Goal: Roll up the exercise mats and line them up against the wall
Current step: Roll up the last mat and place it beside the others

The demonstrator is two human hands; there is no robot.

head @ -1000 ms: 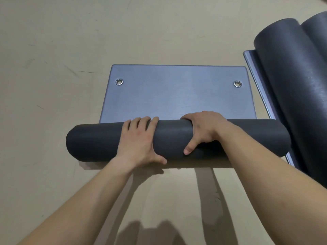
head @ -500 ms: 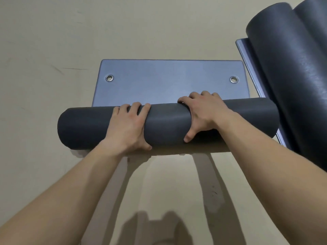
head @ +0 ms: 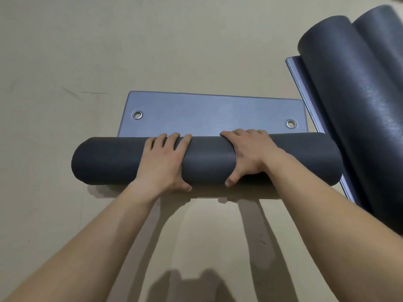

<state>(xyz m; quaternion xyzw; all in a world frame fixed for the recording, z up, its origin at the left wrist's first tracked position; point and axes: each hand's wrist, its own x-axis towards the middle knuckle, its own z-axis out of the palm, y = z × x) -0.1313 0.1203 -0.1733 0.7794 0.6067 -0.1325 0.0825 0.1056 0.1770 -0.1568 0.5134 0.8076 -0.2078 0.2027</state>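
1. On my feed the dark grey foam exercise mat [head: 207, 162] lies crosswise on the beige floor [head: 65, 51]. It is mostly rolled into a thick tube, and a short flat tail with two metal eyelets [head: 137, 115] lies on its far side.
2. The left hand [head: 163, 164] and right hand [head: 248, 153] sit apart near the tube's middle. Each is clamped on it, with fingers over the top and thumb on the near side.
3. At right, two more rolled dark grey mats [head: 349, 105] lie side by side, close to the tube's right end.

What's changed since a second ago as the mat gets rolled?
The roll has been pushed farther from the person, swallowing more of the flat end, so the eyelets sit nearer it. Left hand and right hand keep their grip on it. The rolled mats at right haven't moved.
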